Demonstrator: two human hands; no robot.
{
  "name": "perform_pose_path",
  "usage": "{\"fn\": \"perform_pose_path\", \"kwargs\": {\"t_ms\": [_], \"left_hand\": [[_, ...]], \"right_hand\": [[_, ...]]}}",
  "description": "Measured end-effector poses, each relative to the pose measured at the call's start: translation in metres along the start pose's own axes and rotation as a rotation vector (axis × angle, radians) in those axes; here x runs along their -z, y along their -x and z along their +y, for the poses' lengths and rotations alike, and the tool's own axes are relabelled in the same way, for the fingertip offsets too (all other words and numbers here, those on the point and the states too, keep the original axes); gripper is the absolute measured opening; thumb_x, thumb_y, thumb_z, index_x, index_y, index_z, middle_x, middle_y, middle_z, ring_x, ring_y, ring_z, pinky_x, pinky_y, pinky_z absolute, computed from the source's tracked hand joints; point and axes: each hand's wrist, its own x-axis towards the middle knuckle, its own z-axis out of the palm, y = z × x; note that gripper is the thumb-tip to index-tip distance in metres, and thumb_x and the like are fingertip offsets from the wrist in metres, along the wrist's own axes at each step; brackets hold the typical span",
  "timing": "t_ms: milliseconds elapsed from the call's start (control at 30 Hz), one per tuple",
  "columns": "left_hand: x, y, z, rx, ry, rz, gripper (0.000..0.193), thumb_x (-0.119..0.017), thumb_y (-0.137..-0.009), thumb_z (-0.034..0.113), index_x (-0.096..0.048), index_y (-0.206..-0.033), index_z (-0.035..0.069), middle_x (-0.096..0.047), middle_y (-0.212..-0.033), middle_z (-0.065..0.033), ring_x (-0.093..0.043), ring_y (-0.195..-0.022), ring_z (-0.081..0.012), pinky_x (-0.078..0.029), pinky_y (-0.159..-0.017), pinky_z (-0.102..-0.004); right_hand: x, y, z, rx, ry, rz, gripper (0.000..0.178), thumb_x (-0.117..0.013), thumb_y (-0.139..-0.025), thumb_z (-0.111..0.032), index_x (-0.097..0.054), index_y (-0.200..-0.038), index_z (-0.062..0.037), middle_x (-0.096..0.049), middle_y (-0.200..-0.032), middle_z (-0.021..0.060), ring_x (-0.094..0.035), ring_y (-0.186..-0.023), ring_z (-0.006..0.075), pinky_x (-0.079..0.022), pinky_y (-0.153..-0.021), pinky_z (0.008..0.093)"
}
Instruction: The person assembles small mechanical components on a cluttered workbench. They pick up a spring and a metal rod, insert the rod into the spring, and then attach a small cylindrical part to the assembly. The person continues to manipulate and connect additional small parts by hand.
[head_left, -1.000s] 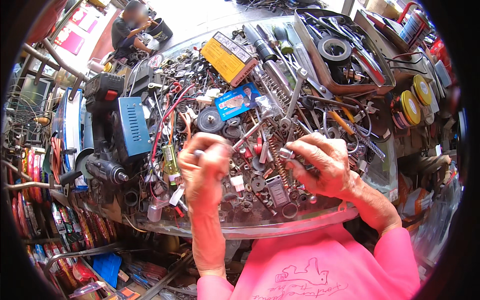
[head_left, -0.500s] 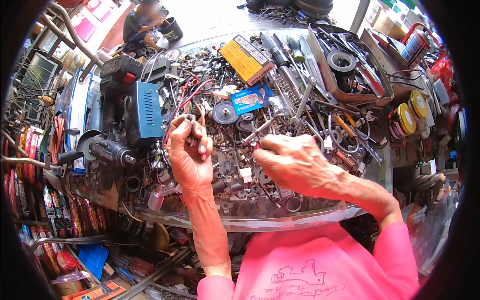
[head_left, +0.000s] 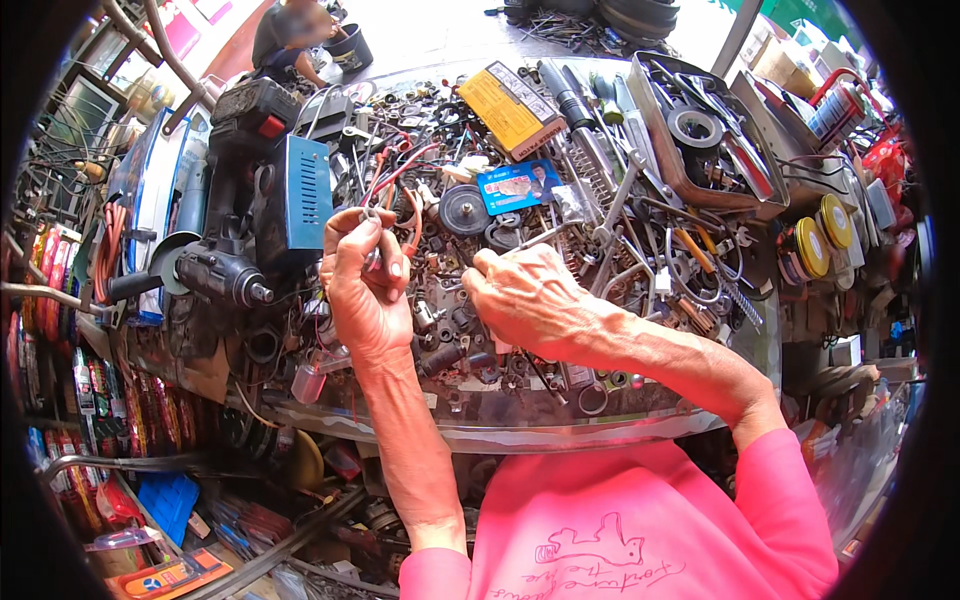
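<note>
My left hand is raised over the parts heap, its fingers curled round small metal pieces. A small ring-shaped metal part shows between thumb and forefinger. My right hand is low over the heap of loose metal parts, palm down with the fingers pinched together. Whatever the right fingertips hold, if anything, is hidden. Just beyond them a thin metal rod lies slanted. Beyond the hands are a black round wheel-like part and a blue card.
At left stand a cordless impact wrench and a blue vented box. A yellow box lies on the far heap. A metal tray of tools sits at the back right, with yellow-lidded tins beside it. Another person crouches beyond.
My right hand has moved left and slightly nearer to my left hand. The left hand keeps its grip on the small parts. The whole view has shifted slightly.
</note>
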Motion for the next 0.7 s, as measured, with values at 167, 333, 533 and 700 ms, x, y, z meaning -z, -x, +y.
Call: {"fn": "perform_pose_path", "kwargs": {"t_ms": [167, 333, 533, 700], "left_hand": [[0.008, -0.003, -0.002, 0.014, 0.083, -0.064, 0.011, -0.057, -0.089, 0.000, -0.056, -0.100, 0.002, -0.063, -0.097, -0.0147, -0.044, -0.051, -0.0102, -0.031, -0.037, -0.0196], [0.007, -0.003, -0.005, 0.062, 0.145, -0.078, 0.016, -0.065, -0.086, -0.002, -0.057, -0.099, 0.003, -0.066, -0.090, -0.0131, -0.044, -0.048, -0.0085, -0.031, -0.038, -0.0193], [0.008, -0.003, -0.002, 0.077, 0.156, -0.100, 0.013, -0.064, -0.088, 0.002, -0.057, -0.100, 0.003, -0.066, -0.089, -0.0133, -0.044, -0.048, -0.0085, -0.031, -0.038, -0.0194], [0.006, -0.004, -0.001, 0.113, 0.156, -0.087, 0.014, -0.065, -0.088, 0.002, -0.057, -0.100, 0.003, -0.066, -0.087, -0.0142, -0.045, -0.047, -0.0084, -0.031, -0.038, -0.0193]], "right_hand": [[0.009, 0.006, 0.002, -0.147, -0.260, 0.195, 0.020, -0.061, -0.086, -0.021, -0.057, -0.080, -0.0019, -0.058, -0.073, 0.0152, -0.060, -0.061, 0.0346, -0.047, -0.057, 0.0439], [0.013, 0.015, 0.009, -0.132, -0.248, 0.200, 0.014, -0.059, -0.082, -0.014, -0.059, -0.086, 0.0000, -0.063, -0.077, 0.0175, -0.064, -0.070, 0.0348, -0.050, -0.063, 0.0448], [0.015, 0.004, -0.021, -0.039, -0.282, 0.099, 0.011, -0.061, -0.077, -0.011, -0.059, -0.083, -0.0022, -0.056, -0.084, 0.0158, -0.063, -0.070, 0.0338, -0.049, -0.057, 0.0452], [0.000, -0.005, -0.025, 0.137, -0.347, 0.044, 0.012, -0.063, -0.075, -0.011, -0.062, -0.082, -0.0009, -0.058, -0.081, 0.0167, -0.064, -0.067, 0.0336, -0.050, -0.056, 0.0452]]}}
